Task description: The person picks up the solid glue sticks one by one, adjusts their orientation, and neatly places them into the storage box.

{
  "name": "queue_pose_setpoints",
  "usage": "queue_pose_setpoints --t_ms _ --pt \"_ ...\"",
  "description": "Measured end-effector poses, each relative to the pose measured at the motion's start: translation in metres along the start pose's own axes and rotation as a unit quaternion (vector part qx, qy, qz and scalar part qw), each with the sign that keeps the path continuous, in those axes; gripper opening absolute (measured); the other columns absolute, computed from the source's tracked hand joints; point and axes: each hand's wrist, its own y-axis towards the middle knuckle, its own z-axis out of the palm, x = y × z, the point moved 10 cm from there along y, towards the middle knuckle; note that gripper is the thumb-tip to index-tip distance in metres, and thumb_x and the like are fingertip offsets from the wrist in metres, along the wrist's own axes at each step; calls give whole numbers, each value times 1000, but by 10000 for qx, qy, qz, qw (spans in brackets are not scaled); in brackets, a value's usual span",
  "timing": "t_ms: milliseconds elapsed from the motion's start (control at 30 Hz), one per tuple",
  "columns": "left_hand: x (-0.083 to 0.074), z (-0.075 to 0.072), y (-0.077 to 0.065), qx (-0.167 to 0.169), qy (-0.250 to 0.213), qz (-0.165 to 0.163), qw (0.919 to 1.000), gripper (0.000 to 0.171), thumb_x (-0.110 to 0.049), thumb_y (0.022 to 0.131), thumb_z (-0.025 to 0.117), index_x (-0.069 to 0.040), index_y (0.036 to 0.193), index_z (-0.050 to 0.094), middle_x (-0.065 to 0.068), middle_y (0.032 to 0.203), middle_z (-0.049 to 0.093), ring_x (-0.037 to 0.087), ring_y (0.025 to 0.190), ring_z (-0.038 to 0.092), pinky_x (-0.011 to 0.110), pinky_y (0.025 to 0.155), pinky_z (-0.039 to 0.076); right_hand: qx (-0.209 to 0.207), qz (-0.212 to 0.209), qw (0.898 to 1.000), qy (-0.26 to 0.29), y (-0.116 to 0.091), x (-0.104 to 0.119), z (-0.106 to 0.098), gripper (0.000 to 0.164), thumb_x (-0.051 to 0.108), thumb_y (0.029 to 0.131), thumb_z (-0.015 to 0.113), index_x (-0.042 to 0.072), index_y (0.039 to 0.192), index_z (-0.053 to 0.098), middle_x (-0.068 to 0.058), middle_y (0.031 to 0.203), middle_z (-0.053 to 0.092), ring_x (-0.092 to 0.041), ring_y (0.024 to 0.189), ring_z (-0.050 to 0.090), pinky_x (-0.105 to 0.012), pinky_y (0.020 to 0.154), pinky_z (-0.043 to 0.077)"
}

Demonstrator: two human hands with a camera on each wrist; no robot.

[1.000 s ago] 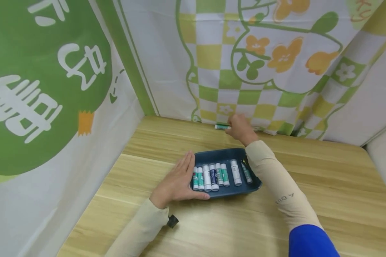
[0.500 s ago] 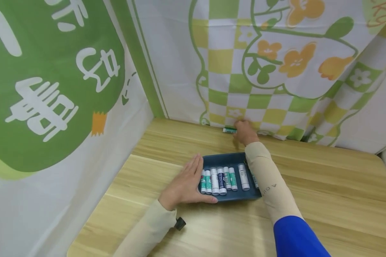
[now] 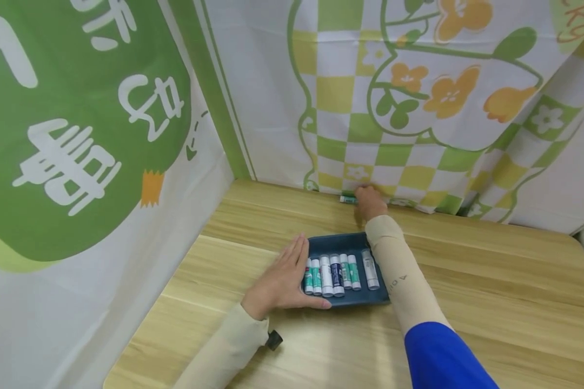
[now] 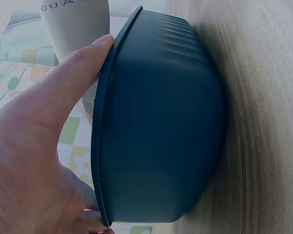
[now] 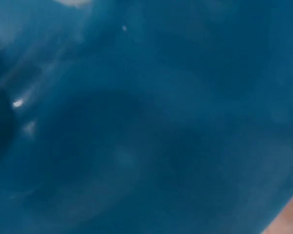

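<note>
My left hand (image 3: 279,283) grips the left end of a dark blue tray (image 3: 338,241), thumb along the near rim and fingers along the far side. The left wrist view shows the thumb (image 4: 83,63) on the rim. Inside the tray lies a row of glue sticks (image 3: 326,275), white, green or navy, with one white glue stick (image 3: 370,271) apart on the right. My right hand (image 3: 371,202) reaches past the tray to the curtain's foot and pinches a green and white glue stick (image 3: 347,200); its right end is hidden behind the fingers.
A patterned curtain (image 3: 340,129) hangs down to the back edge of the wooden table (image 3: 491,281). A green and white printed cloth (image 3: 92,232) covers the left side. My right forearm (image 3: 404,275) crosses the tray's right end; blue plastic (image 5: 146,117) fills the right wrist view.
The whole head view has shifted a little. My right hand has moved slightly left over the green and white glue stick, and the forearm now covers the tray's right end. The left hand keeps its place.
</note>
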Motion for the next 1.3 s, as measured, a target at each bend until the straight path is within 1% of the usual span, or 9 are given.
queue_pose_setpoints --t_ms 100,233,433,600,800,933,1100,1200,1300 --pt "-1 -1 -1 -3 -6 -6 10000 146 -89 75 68 -2 169 -1 17 179 -7 32 168 0 48 136 12 18 -7 10000 -47 1 0 -1 52 -2 89 78 -6 138 61 -34 140 60 -51 121 65 -60 98 60" --pt "-1 -2 -2 11 -49 -18 10000 146 -89 75 69 -2 169 -1 15 178 -9 32 167 -1 48 136 12 55 28 9999 -130 -2 -2 1 50 -6 88 75 -6 135 60 -32 137 62 -50 119 67 -60 96 61" --pt "-3 -1 -2 2 -70 -35 10000 146 -89 75 69 -3 169 -2 15 178 -9 30 167 -2 48 136 12 80 208 9996 -181 -8 -12 3 27 0 89 73 -2 114 62 -28 119 68 -45 106 70 -57 87 63" --pt "-3 -2 -1 -17 -99 -41 9999 146 -89 74 69 -3 169 -2 13 178 -10 29 168 -2 47 136 12 242 132 9994 -217 -12 -13 -2 33 -2 79 82 -1 107 66 -26 117 68 -43 106 70 -56 89 63" --pt "-1 -2 -2 -52 -145 -64 9999 147 -88 73 71 -3 169 -1 15 179 -7 29 168 -1 48 136 14 144 -441 9989 -60 -16 -4 -16 23 2 76 91 3 83 69 -16 100 69 -31 93 65 -45 82 61" --pt "1 0 -3 -49 -109 -85 9999 147 -89 73 70 -3 169 -1 16 179 -5 30 168 1 49 136 15 -2 -1162 9932 -60 -24 10 -28 44 2 88 82 11 63 47 -3 67 43 -20 69 41 -35 64 39" --pt "0 -5 -1 -59 -134 -29 9999 146 -88 73 72 -2 169 2 18 179 -2 32 167 4 49 135 16 127 -1628 9865 101 -37 20 -41 56 -4 91 72 17 67 25 3 69 16 -15 64 19 -32 63 21" --pt "0 -8 0 61 -163 -35 9998 144 -88 75 71 -2 169 5 18 179 -1 32 167 6 49 135 17 258 -1746 9843 80 -46 24 -48 46 -1 93 70 16 66 37 3 67 26 -14 62 25 -31 62 25" --pt "0 -15 2 210 -183 -93 9996 137 -86 79 68 -2 169 7 18 179 2 33 167 9 50 135 19 443 -1767 9833 31 -56 28 -53 24 3 96 70 10 75 62 -1 71 51 -16 64 40 -33 62 37"
